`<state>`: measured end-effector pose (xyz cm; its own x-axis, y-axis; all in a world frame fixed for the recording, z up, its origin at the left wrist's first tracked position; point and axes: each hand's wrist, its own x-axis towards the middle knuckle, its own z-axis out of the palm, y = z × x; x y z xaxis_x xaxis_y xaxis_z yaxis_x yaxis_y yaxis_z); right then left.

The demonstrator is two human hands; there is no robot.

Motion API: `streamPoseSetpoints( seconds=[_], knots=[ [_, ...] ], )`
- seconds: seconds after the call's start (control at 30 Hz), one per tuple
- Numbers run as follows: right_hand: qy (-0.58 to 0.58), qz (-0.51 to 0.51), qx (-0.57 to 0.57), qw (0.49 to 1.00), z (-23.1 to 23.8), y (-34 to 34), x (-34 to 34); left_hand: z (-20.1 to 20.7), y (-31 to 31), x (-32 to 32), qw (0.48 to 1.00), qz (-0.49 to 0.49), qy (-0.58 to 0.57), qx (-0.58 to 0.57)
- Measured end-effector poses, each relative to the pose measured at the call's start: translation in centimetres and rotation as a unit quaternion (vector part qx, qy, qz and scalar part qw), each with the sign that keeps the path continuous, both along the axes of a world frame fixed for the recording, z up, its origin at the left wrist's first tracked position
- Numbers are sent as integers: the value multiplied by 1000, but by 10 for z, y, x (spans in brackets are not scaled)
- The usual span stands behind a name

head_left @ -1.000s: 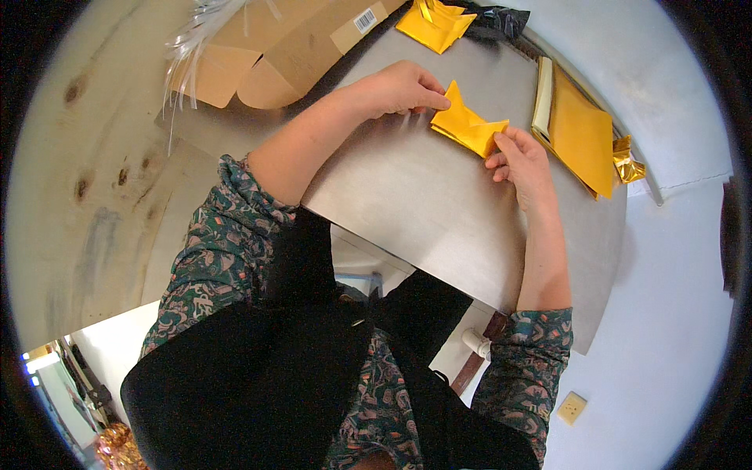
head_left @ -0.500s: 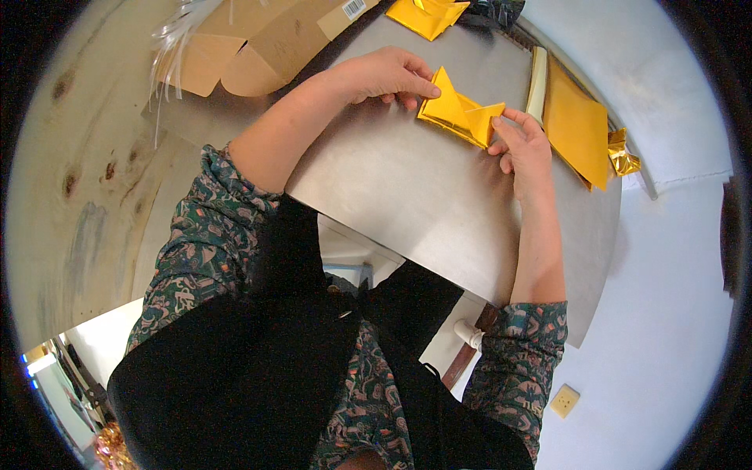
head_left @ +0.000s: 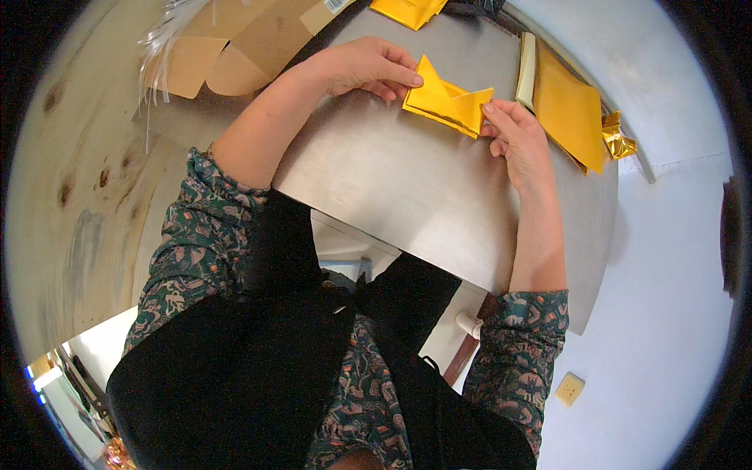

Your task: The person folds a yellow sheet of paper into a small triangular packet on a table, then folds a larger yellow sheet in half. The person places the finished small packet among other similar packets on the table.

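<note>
A folded piece of shiny gold paper [head_left: 445, 103], with a pointed corner standing up at each end, is held between both hands over the grey table [head_left: 376, 168]. My left hand [head_left: 374, 69] pinches its left end, the thumb lying on the front face and the fingers behind. At the right end, my right hand [head_left: 518, 139] grips the other corner between thumb and fingers. Its remaining fingers are curled. Farther back on the table lie more folded gold pieces [head_left: 411, 12], partly cut off by the picture's edge.
On the right lies a stack of flat gold sheets [head_left: 565, 113] beside a cream-coloured strip [head_left: 526, 72]. Crumpled gold foil [head_left: 619, 142] sits past the stack. An open cardboard box [head_left: 262, 48] and clear plastic strips [head_left: 162, 59] are at the far left. Black plastic [head_left: 487, 6] shows at the back.
The view has shifted slightly, moving most things up and left in the picture. Both hands keep hold of the gold paper, and its front face now shows more broadly.
</note>
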<state>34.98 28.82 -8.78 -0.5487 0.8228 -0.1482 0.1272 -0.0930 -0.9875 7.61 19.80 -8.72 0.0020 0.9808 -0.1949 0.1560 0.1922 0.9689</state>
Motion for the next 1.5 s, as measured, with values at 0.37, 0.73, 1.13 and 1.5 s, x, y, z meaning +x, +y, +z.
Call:
streamPoseSetpoints(
  seconds=[0.37,0.73,1.13,1.5],
  knots=[
    [-12,-1,31,999,-1,-3,2,-5,0,1,999,-15,-44,4],
    [-10,14,32,999,-7,3,8,-8,3,8,999,-15,-30,8],
    [11,25,25,999,-7,3,10,-10,2,11,1000,1,-13,3],
    [101,18,-72,992,-1,-6,-21,-4,-9,-5,994,88,-33,57]
  ],
)
